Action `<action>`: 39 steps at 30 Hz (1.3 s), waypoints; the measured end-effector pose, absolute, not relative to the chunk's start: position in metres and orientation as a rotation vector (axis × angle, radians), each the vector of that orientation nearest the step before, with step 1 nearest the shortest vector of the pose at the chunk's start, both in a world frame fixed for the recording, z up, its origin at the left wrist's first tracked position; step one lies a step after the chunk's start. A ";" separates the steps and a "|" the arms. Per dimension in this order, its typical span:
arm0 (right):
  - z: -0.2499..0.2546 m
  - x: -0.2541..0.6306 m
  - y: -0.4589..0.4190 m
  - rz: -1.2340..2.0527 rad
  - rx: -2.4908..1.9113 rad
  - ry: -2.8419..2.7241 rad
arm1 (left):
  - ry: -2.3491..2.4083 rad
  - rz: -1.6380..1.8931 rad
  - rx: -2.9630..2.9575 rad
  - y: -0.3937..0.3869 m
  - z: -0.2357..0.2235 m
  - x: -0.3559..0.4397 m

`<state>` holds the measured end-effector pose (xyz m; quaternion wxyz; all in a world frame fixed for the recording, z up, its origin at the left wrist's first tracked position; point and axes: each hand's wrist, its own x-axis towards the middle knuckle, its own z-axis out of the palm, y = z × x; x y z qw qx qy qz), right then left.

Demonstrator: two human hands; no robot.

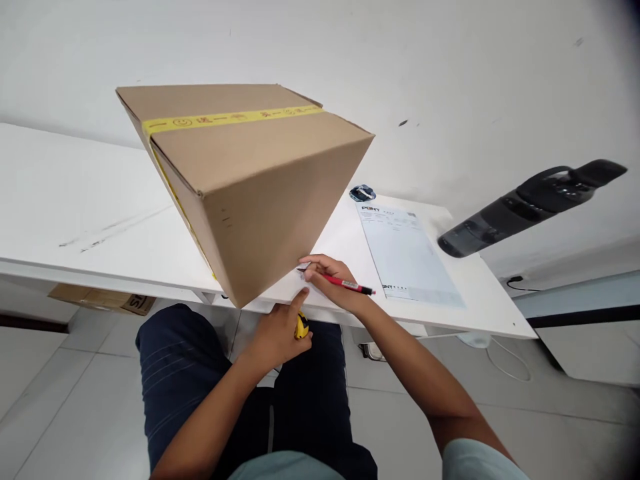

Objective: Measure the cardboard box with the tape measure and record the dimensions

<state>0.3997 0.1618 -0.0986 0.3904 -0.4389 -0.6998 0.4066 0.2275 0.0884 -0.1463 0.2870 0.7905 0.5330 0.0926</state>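
Observation:
A big cardboard box (250, 180) sealed with yellow tape stands on the white table (90, 220) in front of me. My right hand (333, 280) grips a red pen (347, 285) and rests on the tabletop right beside the box's near corner, the pen's tip end pointing right. My left hand (277, 333) is closed around a small yellow object (301, 327) just below the table's front edge, its forefinger stretched up towards the box corner. What the yellow object is, I cannot make out.
A printed sheet (407, 253) lies on the table right of my hand, with a small dark round object (362, 193) behind it. A dark elongated device (530, 207) sticks out at the right. Flattened cardboard (103, 299) lies under the table. My knees are below.

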 end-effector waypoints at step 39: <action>-0.104 0.404 0.156 1.064 -1.275 -1.738 | 1.389 0.335 2.135 0.094 -0.165 0.222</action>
